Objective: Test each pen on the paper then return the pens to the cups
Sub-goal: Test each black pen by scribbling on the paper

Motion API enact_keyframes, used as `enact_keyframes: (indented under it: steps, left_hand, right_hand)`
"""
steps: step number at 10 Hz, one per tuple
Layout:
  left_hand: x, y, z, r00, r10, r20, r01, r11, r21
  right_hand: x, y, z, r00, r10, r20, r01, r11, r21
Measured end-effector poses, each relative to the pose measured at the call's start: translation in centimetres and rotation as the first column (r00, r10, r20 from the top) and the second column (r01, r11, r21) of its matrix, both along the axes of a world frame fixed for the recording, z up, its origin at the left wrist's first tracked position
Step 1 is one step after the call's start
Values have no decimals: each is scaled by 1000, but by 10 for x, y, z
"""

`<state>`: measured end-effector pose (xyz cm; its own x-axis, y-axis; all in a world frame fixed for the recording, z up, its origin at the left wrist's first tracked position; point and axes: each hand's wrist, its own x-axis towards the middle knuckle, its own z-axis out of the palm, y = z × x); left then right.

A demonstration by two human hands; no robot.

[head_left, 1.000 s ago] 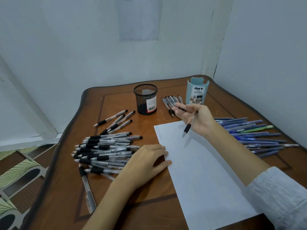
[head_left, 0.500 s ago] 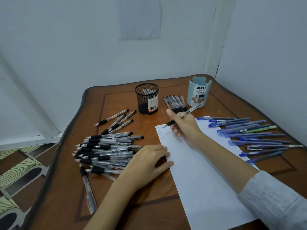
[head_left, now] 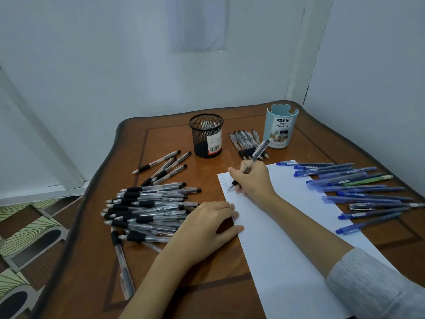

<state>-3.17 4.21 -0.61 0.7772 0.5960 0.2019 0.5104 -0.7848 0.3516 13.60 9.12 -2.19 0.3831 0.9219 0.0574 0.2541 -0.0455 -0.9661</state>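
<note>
Right hand (head_left: 253, 180) grips pen (head_left: 259, 150), tip on paper (head_left: 287, 226), marks illegible; left hand (head_left: 207, 226) rests open.

A corner of a home, it seems: a scalloped wooden table (head_left: 218, 295) stands against bare white walls (head_left: 115, 65) beyond the fingers (head_left: 233, 172) of the right hand (head_left: 253, 181), patterned floor tiles (head_left: 30, 231) show far to their left, and a desk organizer (head_left: 281, 132) stands just beyond them.

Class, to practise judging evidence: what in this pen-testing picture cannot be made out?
Head view:
- Marks by the pen on the paper: too small to read.
- Inside of the blue cup: hidden by its own wall.
- Paper's near end: cut by the bottom edge.
</note>
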Motion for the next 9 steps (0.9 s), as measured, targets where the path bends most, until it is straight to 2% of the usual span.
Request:
enact_keyframes:
  steps: [2, 3, 9]
  left_hand:
    - [0, 2, -2, 1000, 15, -8, -15, 1000, -15]
    - [0, 2, -2, 1000, 13, -8, -13, 1000, -9]
    - [2, 2, -2, 999, 27, -40, -27, 1000, -6]
  right_hand:
    - [-3, 3, -6, 993, -88, 75, 83, 994, 65]
    - [-8, 1, -6, 994, -44, 104, 31, 992, 125]
    - [-8, 1, -7, 992, 6, 129, -22, 993, 119]
